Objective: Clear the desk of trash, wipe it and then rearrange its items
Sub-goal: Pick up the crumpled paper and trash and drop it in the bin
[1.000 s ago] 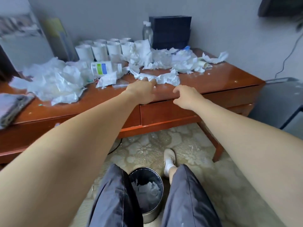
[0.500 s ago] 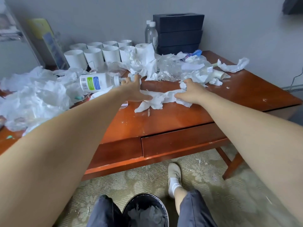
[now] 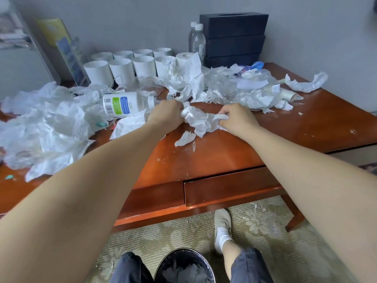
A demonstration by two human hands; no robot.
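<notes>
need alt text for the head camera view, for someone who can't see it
The left hand and right hand grip a crumpled white tissue on a wooden desk littered with paper and plastic trash. A black bin stands on the floor between the person's knees.

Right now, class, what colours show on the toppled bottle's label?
The label is white with green and blue panels; head view.

free: desk [image 3: 295, 139] front and right | blocked: tissue heap [image 3: 51, 127] left, cups [image 3: 122, 70] and plastic litter [image 3: 234, 84] behind
</notes>
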